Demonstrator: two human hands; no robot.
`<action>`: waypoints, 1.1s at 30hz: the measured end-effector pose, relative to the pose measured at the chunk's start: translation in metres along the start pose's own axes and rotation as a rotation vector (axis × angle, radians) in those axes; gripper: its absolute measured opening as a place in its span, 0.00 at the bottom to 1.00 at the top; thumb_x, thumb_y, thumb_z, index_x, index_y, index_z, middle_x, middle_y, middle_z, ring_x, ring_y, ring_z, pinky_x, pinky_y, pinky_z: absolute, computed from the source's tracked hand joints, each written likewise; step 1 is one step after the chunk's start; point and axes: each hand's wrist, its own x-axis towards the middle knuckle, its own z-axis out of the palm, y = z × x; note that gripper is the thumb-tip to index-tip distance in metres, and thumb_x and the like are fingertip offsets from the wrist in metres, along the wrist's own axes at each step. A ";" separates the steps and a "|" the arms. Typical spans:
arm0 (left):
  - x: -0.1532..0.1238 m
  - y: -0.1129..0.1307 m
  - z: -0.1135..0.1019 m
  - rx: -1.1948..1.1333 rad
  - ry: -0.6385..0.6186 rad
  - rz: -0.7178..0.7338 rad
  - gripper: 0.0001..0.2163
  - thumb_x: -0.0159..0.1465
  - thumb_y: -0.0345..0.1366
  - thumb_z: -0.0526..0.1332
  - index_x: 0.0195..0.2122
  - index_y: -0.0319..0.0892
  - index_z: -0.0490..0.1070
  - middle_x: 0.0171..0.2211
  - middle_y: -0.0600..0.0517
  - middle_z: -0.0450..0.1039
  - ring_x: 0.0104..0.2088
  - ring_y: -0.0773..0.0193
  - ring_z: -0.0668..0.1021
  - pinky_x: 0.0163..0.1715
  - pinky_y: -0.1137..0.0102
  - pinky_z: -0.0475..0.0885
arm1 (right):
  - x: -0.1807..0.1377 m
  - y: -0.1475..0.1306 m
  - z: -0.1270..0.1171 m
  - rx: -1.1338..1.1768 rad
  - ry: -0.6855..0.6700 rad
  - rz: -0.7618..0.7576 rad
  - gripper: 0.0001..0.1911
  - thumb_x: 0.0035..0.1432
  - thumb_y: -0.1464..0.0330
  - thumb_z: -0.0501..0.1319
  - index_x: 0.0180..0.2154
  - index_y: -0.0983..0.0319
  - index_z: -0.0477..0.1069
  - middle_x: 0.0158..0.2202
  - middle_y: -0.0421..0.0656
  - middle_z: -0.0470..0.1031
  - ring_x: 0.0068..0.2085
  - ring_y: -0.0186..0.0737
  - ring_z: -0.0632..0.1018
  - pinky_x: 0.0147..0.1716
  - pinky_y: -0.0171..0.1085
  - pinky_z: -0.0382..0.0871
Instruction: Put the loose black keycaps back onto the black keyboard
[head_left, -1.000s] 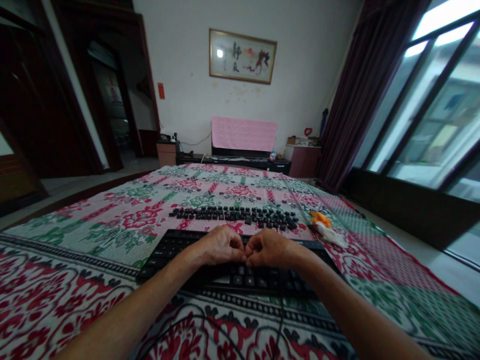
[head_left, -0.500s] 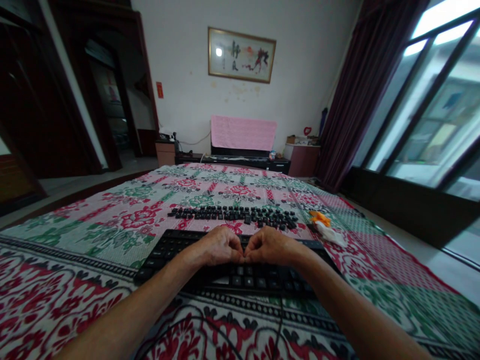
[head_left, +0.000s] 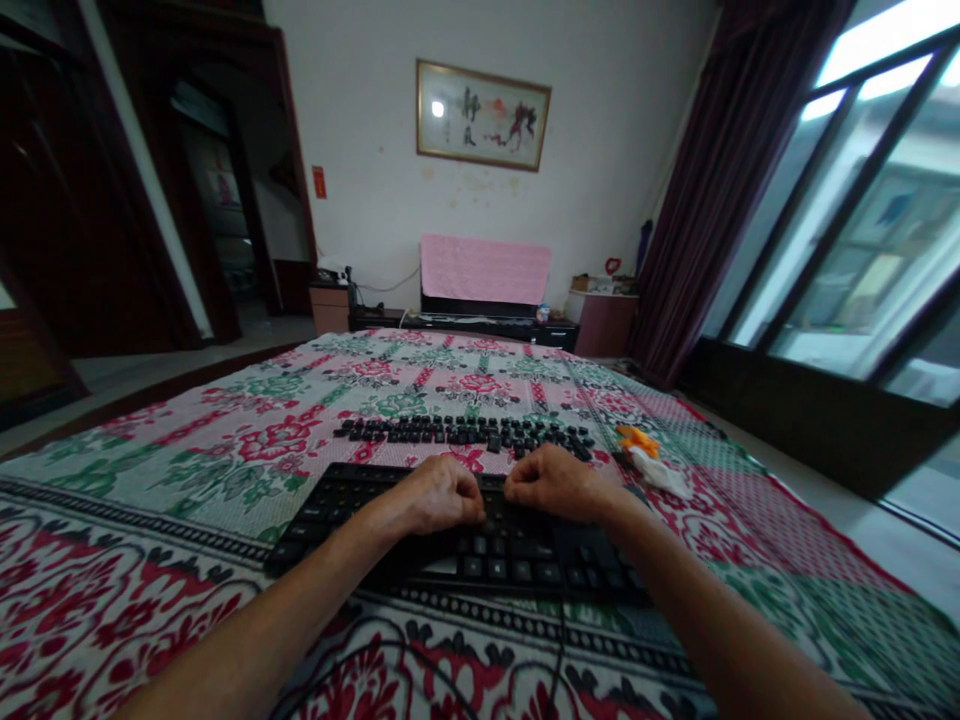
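A black keyboard (head_left: 521,572) lies on the patterned bedspread, with keys in place along its near side and bare sockets showing in its upper rows. Over its middle, my left hand (head_left: 442,495) is closed, thumb and fingertips pinched low against the keyboard. My right hand (head_left: 559,483) is closed too, a little right of the left and raised over the keyboard's back part. Whatever either pinch holds is hidden or too small to name. Beyond the keyboard lie loose black keycaps (head_left: 461,432) in uneven rows.
An orange cloth-like item (head_left: 637,441) and a crumpled white one (head_left: 660,473) lie right of the keycaps. The keyboard's cable (head_left: 559,655) runs toward me over the bedspread (head_left: 247,440). A pink cloth (head_left: 486,268) covers something by the far wall.
My right hand has moved away from the left, slightly up and to the right, opening a gap between them. The left hand stays nearly in place at the keyboard.
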 end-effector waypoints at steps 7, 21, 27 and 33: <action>0.004 -0.003 -0.006 0.088 0.186 0.080 0.11 0.49 0.38 0.54 0.25 0.40 0.73 0.22 0.54 0.71 0.25 0.68 0.70 0.23 0.77 0.59 | 0.019 0.040 -0.019 -0.326 0.320 0.177 0.11 0.45 0.68 0.54 0.29 0.60 0.74 0.24 0.39 0.73 0.27 0.33 0.70 0.24 0.29 0.58; 0.005 -0.004 -0.005 0.132 0.240 0.096 0.11 0.51 0.37 0.53 0.25 0.40 0.73 0.23 0.55 0.71 0.25 0.69 0.71 0.25 0.76 0.59 | 0.044 0.047 -0.003 -0.413 0.252 0.184 0.12 0.44 0.67 0.55 0.31 0.59 0.74 0.27 0.42 0.74 0.29 0.36 0.71 0.27 0.32 0.57; 0.005 -0.003 -0.003 0.132 0.219 0.108 0.11 0.51 0.38 0.53 0.26 0.40 0.73 0.23 0.54 0.72 0.25 0.68 0.71 0.25 0.76 0.59 | 0.033 0.033 -0.007 -0.365 0.248 0.160 0.11 0.45 0.66 0.55 0.29 0.62 0.74 0.24 0.43 0.73 0.25 0.33 0.69 0.23 0.31 0.56; 0.001 0.003 0.000 0.091 0.153 0.146 0.11 0.51 0.38 0.53 0.29 0.40 0.73 0.25 0.54 0.73 0.26 0.69 0.71 0.26 0.77 0.60 | -0.006 0.000 -0.006 -0.030 0.051 -0.051 0.12 0.45 0.64 0.55 0.28 0.64 0.72 0.21 0.38 0.68 0.22 0.29 0.66 0.19 0.28 0.54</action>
